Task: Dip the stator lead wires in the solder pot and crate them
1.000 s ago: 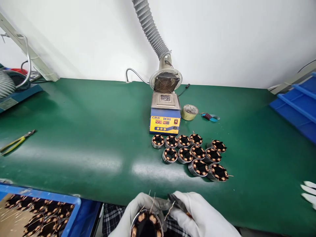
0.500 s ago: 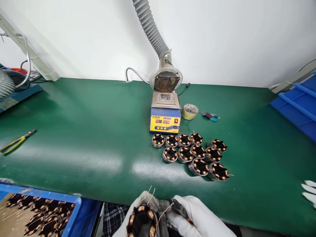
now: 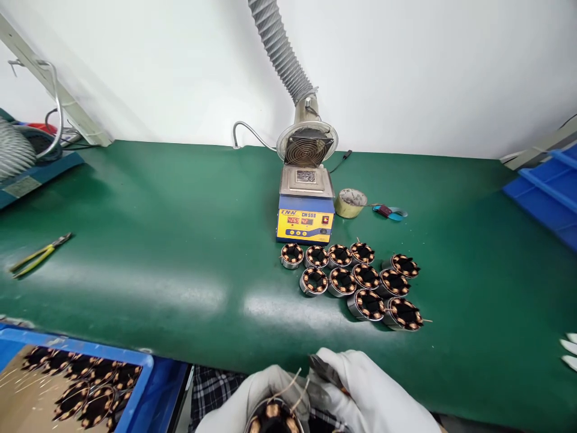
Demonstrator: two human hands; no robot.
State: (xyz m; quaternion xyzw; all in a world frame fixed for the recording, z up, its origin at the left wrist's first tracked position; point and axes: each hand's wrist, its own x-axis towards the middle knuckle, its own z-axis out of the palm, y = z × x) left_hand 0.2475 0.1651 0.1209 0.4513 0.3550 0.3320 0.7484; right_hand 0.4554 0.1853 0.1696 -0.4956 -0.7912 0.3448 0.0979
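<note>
My left hand (image 3: 246,397), in a white glove, is closed around a copper-wound motor stator (image 3: 274,414) at the bottom edge of the view. Its lower part is cut off by the frame. Two bare wire ends (image 3: 288,386) stick up from the stator beside the gloved fingers. Just to the right, my gloved right hand (image 3: 369,391) grips a dark metal hand tool (image 3: 326,370). The tool's tip points up and left, apart from the wires; its handle is mostly covered, so its exact kind is unclear.
Rows of similar stators (image 3: 341,281) stand before a solder pot (image 3: 305,225) under an exhaust hose. A tape roll (image 3: 350,204) sits beside it. Yellow-handled pliers (image 3: 40,255) lie at left, above a blue crate (image 3: 146,376) of stators. Another person's gloved fingers (image 3: 570,349) show at right.
The stator in my left hand has turned and dropped lower, and its wires now lean right. The tool in my right hand has moved off the wires. The view has shifted slightly.
</note>
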